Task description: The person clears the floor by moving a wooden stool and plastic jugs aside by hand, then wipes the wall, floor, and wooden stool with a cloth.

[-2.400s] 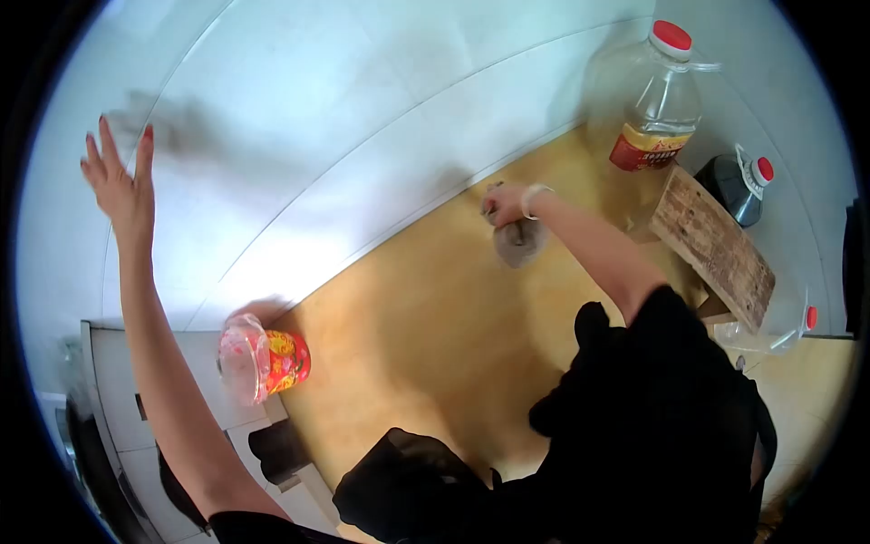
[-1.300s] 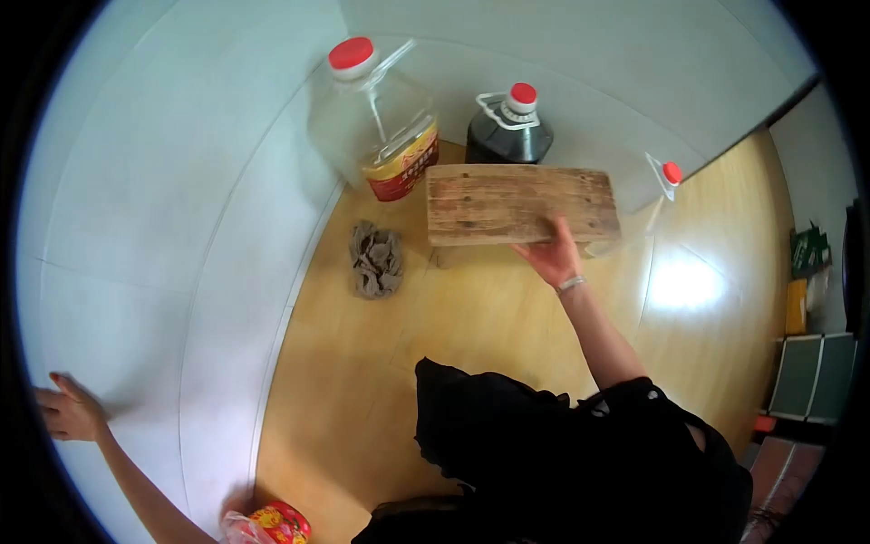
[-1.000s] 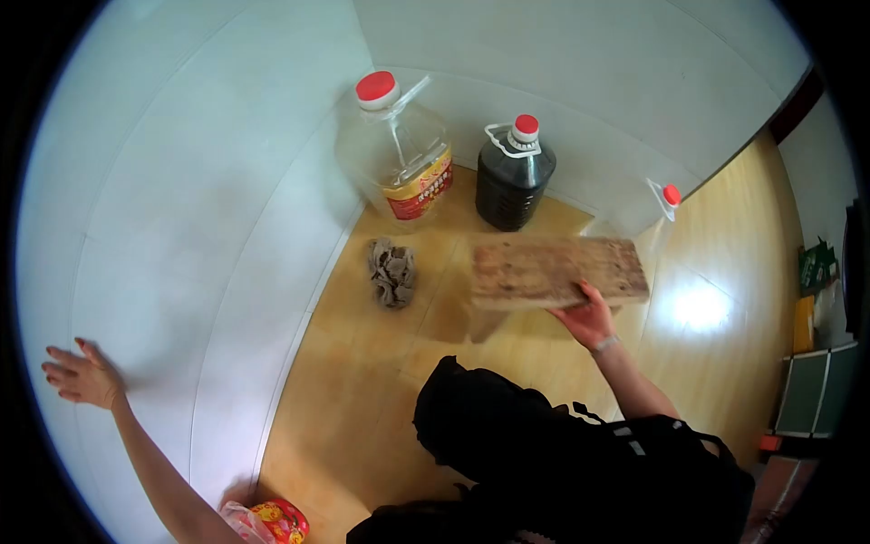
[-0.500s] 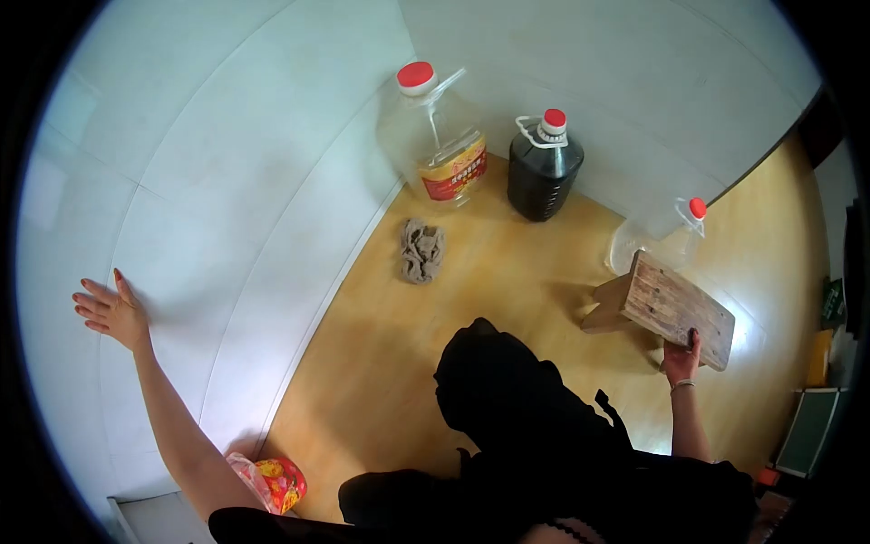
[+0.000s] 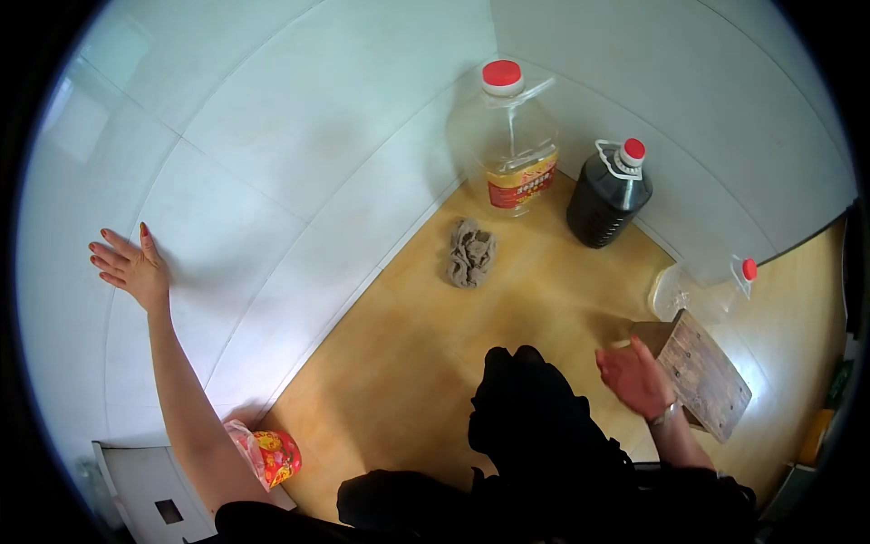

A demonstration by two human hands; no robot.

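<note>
My left hand (image 5: 134, 267) is spread with its palm against the white tiled wall (image 5: 272, 118). My right hand (image 5: 634, 376) is held off to the right, its fingers apart and slightly blurred, with nothing in it. Just beside that hand is a small wooden stool (image 5: 707, 376), its plank top tilted in my view. A crumpled grey-brown rag (image 5: 471, 254) lies on the floor ahead of my legs.
By the wall corner stand a big clear jug (image 5: 507, 136) with a red cap and a dark-filled jug (image 5: 605, 204). Another clear jug (image 5: 698, 290) lies behind the stool. Near my left arm is a red patterned container (image 5: 276, 456) on the wood-look floor (image 5: 390, 363).
My right hand has let go of the stool and moved to its left. My left hand stays on the wall. The view has shifted, so the jugs and rag appear farther right.
</note>
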